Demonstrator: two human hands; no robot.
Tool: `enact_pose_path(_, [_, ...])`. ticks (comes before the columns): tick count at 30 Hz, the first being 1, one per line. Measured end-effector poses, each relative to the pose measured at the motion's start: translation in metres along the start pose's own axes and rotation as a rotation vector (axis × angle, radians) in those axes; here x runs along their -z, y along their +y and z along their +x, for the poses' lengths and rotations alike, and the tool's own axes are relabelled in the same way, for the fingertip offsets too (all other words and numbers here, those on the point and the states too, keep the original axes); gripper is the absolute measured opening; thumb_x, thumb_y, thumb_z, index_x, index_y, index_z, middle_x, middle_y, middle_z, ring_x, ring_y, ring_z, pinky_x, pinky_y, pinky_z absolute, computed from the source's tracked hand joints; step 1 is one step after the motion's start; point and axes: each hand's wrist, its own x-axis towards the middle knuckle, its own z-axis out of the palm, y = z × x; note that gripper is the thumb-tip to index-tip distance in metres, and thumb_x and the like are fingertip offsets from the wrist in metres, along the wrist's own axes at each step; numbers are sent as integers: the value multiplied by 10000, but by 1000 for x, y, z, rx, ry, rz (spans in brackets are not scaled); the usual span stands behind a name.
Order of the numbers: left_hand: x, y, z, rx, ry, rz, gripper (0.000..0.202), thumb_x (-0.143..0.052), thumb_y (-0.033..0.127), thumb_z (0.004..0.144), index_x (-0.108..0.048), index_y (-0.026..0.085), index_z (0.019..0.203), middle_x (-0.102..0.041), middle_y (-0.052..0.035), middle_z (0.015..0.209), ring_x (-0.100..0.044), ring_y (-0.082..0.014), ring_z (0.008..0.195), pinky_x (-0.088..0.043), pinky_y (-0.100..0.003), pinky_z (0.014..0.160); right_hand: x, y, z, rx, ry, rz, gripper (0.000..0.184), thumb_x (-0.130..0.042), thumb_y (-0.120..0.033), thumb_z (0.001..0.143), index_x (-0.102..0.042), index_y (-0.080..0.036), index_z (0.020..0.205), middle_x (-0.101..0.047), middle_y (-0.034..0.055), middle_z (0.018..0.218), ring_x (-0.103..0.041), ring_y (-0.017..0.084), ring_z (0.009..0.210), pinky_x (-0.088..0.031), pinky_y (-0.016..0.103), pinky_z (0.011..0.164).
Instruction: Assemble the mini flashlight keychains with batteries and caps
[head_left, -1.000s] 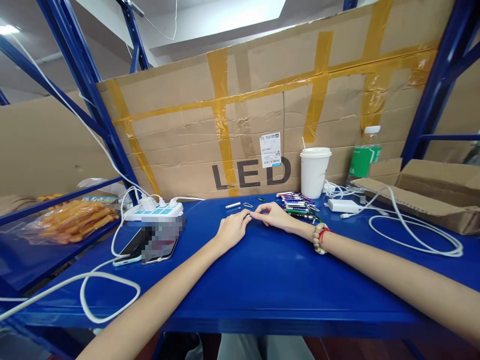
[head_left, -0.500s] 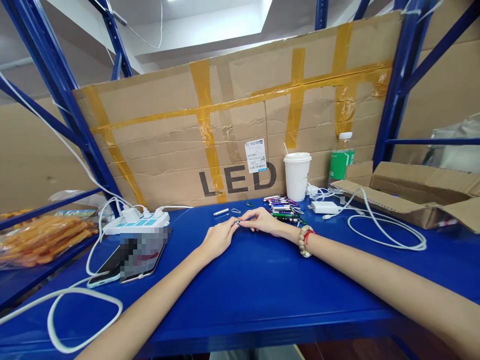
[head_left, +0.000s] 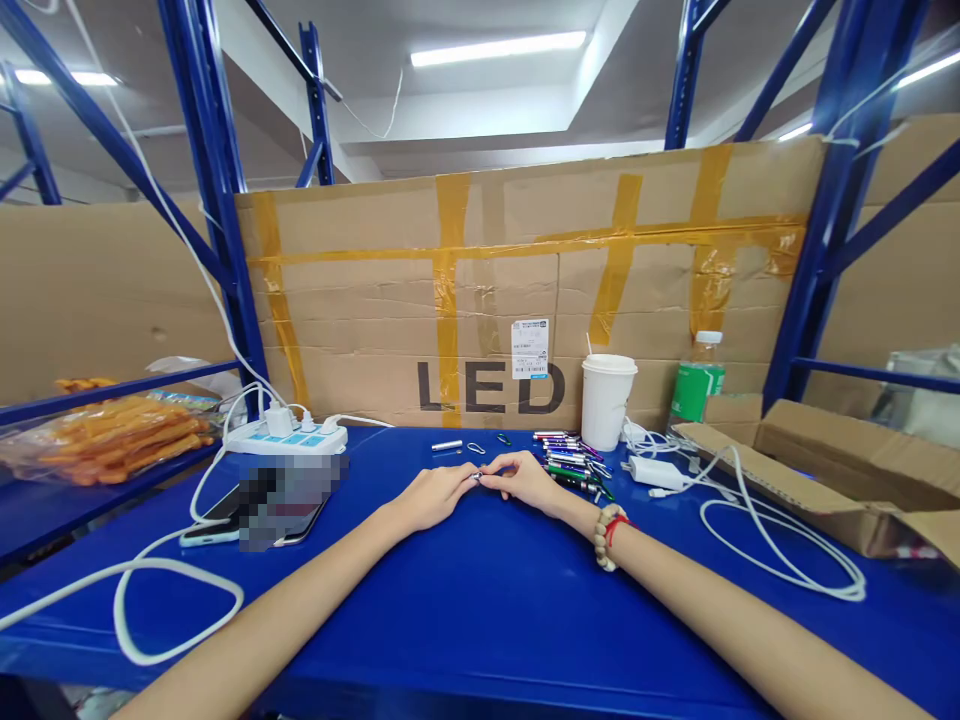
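Fingertips of my left hand [head_left: 433,496] and my right hand [head_left: 523,482] meet over the blue tabletop, pinching a small silvery metal piece [head_left: 478,477]. Its exact kind is too small to make out, and the fingers partly cover it. Just beyond them lie a short silver tube [head_left: 447,445] and a silver carabiner-like loop [head_left: 475,448]. A dark green clip [head_left: 503,439] rests a bit farther right. Beside my right hand is a pile of slim, shiny metal tubes [head_left: 566,458] in purple, blue, green, red and silver.
A white lidded cup [head_left: 606,405] and a green-labelled bottle [head_left: 697,380] stand behind the pile. To the right are a white charger [head_left: 658,472], looped cable and an open cardboard box [head_left: 847,480]. A power strip [head_left: 289,437] and phones [head_left: 217,510] lie left.
The camera view has tilted upward and levelled, so the scene sits lower in the picture. Both hands keep their pinch on the small metal piece, nearly unmoved on the table.
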Motion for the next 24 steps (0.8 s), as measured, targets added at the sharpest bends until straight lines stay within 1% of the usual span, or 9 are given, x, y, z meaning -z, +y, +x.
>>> enact_pose_path(6, [2,2,-3,-2,-7,12,301,-219,350,934,-485,253,1034,-617,-15,1069,-588,-187,968,-451,-279,759,-1,-4,-3,12,-23,-17,408,-738,-482,502,-663,-125,685,-641,25,730,-459,44,437,-380,211,444])
enact_pose_path(9, [3,3,-4,-15,0,8,285,-233,335,934,-485,251,1040,-612,-17,1086,-583,-183,978,-448,-278,766,-1,-4,-3,-6,-30,-23,420,-736,-489,501,-671,-126,700,-645,28,732,-463,48,443,-391,217,452])
enact_pose_path(13, [4,3,-5,-12,-4,38,287,-231,330,934,-497,229,972,-625,-28,1032,-601,-189,925,-452,-279,733,-1,-4,-2,-15,-24,-17,432,-733,-506,486,-676,-128,687,-651,32,727,-457,49,425,-394,231,448])
enact_pose_path(17, [4,3,-5,-29,2,32,284,-228,323,935,-491,222,972,-622,-34,1029,-602,-194,920,-452,-286,734,-2,-4,-2,-23,-26,-9,415,-735,-491,494,-679,-129,691,-657,36,751,-455,45,424,-387,230,444])
enact_pose_path(24, [4,3,-4,-8,-13,34,296,-215,332,934,-485,224,990,-620,-41,1030,-596,-204,939,-452,-291,730,-2,-5,-2,-29,-36,27,403,-745,-465,496,-689,-127,711,-660,42,785,-444,39,436,-394,229,455])
